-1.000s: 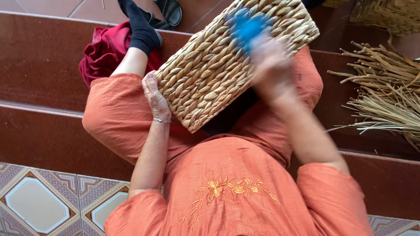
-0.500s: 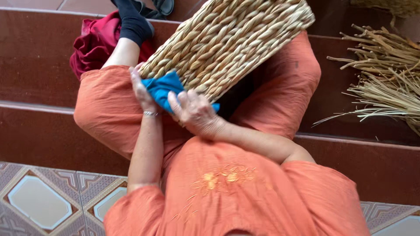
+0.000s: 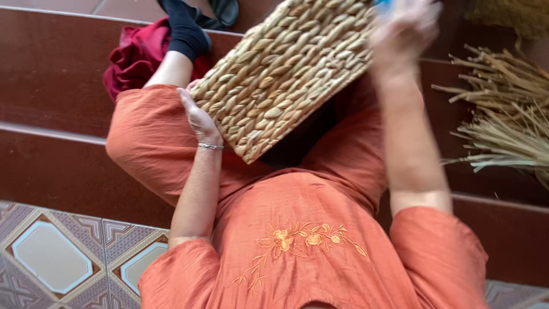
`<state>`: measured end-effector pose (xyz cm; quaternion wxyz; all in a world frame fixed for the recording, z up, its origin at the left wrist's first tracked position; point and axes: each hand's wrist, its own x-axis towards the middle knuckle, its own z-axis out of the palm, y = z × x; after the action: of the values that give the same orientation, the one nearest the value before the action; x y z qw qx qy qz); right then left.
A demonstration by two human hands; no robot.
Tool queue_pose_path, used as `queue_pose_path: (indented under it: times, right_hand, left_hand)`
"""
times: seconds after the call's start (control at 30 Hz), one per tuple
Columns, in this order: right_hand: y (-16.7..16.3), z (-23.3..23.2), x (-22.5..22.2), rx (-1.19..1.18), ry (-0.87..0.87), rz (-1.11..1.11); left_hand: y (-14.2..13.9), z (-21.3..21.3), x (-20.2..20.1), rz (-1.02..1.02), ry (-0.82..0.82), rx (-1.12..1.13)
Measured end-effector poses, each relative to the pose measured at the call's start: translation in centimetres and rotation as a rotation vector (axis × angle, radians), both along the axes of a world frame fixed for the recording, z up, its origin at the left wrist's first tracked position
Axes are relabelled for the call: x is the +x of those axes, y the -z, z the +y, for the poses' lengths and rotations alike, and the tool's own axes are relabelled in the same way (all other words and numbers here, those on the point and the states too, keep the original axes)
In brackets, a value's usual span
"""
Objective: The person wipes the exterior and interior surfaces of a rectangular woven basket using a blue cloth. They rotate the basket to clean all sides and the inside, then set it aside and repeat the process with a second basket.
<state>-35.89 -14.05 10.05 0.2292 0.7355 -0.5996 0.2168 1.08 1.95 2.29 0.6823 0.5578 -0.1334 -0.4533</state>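
Nearest the camera is an orange tunic (image 3: pixel 303 257) of soft, lightly creased cloth, with a small stitched flower spray across the chest, and beside it a patch of patterned floor tiles (image 3: pixel 51 257) in grey and pale blue. Over the lap lies a woven basket (image 3: pixel 286 74) — thick, rope-like plaits of pale dried fibre, flat-sided and rectangular, tilted with its lower corner pointing toward the body. The left hand (image 3: pixel 197 117), a thin metal bangle at the wrist, presses against the basket's lower left edge, fingers laid flat along the weave and steadying it. The right hand (image 3: pixel 403 31) is raised at the basket's upper right end and blurred; its fingers are closed round a bit of blue cloth (image 3: pixel 384 4), only just showing at the top edge. Behind run glossy dark red steps (image 3: pixel 57 80) — on them a crumpled maroon cloth (image 3: pixel 134 60) by a dark-socked foot, and to the right a loose bundle of dry straw stalks (image 3: pixel 503 131).
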Motion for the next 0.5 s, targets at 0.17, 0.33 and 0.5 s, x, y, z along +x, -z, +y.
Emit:
queue_pose_path:
  times: [0.17, 0.33, 0.5]
  right_hand:
    - [-0.8, 9.9, 15.0, 0.206, -0.32, 0.25]
    - [-3.0, 15.2, 19.8, 0.291, -0.73, -0.239]
    - [0.0, 3.3, 10.1, 0.186, -0.448, 0.01]
  left_hand:
    - [3.2, -0.3, 2.0, 0.113, -0.003, -0.046]
    - [4.4, 0.0, 3.1, 0.043, 0.094, -0.073]
    - [2.4, 0.6, -0.3, 0.078, -0.018, 0.001]
